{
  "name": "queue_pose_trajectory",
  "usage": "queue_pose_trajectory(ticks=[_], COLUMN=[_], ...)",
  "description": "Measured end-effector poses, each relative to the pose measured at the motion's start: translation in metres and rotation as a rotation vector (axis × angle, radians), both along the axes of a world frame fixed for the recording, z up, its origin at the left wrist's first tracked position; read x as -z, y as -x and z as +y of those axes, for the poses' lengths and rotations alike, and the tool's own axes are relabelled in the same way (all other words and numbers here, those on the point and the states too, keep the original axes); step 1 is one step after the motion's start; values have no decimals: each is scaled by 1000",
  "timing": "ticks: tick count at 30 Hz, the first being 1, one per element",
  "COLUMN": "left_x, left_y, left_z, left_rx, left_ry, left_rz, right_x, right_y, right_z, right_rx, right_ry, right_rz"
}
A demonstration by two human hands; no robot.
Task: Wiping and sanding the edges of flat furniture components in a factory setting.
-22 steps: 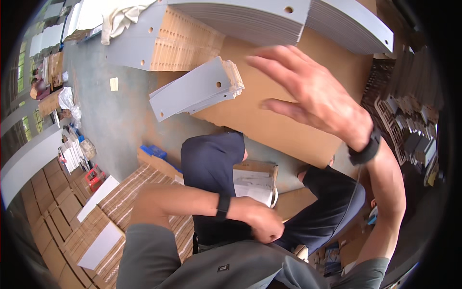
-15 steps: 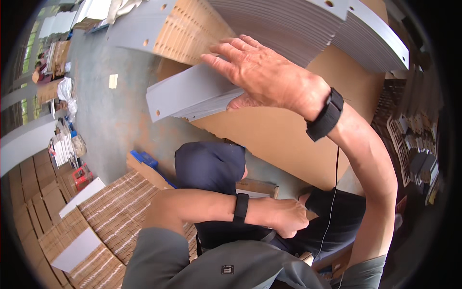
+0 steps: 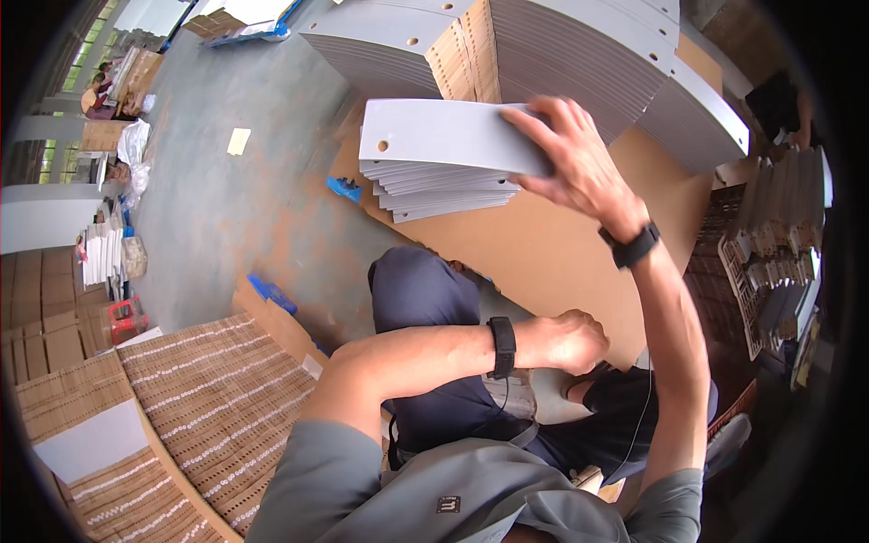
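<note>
My right hand (image 3: 579,163) is raised and grips the right end of a stack of flat grey cardboard sheets (image 3: 439,158), each with a round hole near its left end. The stack hangs level above a large brown board (image 3: 543,253). My left hand (image 3: 570,339) is closed in a loose fist by my lap, forearm across my body, holding nothing that I can see. Both wrists wear black bands. I sit with legs in dark trousers (image 3: 425,299).
Tall piles of grey sheets (image 3: 579,54) stand behind the held stack. Stacks of brown perforated cardboard (image 3: 190,398) lie at lower left. A rack of small boxed parts (image 3: 769,262) stands on the right. Concrete floor (image 3: 226,199) stretches left, with a blue object (image 3: 344,188) on it.
My right hand came down from open in the air onto the grey stack, closed on it, and lifted it up and right. My left arm stayed across my lap.
</note>
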State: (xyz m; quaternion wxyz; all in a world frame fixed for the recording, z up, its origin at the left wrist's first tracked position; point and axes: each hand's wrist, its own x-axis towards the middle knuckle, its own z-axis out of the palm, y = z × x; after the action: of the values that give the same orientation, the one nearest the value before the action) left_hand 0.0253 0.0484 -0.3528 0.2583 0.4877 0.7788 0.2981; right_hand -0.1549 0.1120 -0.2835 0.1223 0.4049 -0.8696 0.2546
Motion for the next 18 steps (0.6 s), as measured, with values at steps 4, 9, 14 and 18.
queue_pose_trajectory(ticks=[4,9,14,18], left_x=[-9,-17,5,24], left_y=[5,-18,-44,-56], left_z=[-19,-17,-16,-27], left_rx=[68,159,185,176], left_ry=[-77,-184,-223,-122], left_rz=[41,50,0,172], right_x=[9,106,193,217], right_y=[-70,-173,-228,-244], right_z=[68,129,118,108], right_rx=[136,-9,221,74], right_ry=[316,1643,2271,2449], right_rz=[-560,-1437,-1518,-1481])
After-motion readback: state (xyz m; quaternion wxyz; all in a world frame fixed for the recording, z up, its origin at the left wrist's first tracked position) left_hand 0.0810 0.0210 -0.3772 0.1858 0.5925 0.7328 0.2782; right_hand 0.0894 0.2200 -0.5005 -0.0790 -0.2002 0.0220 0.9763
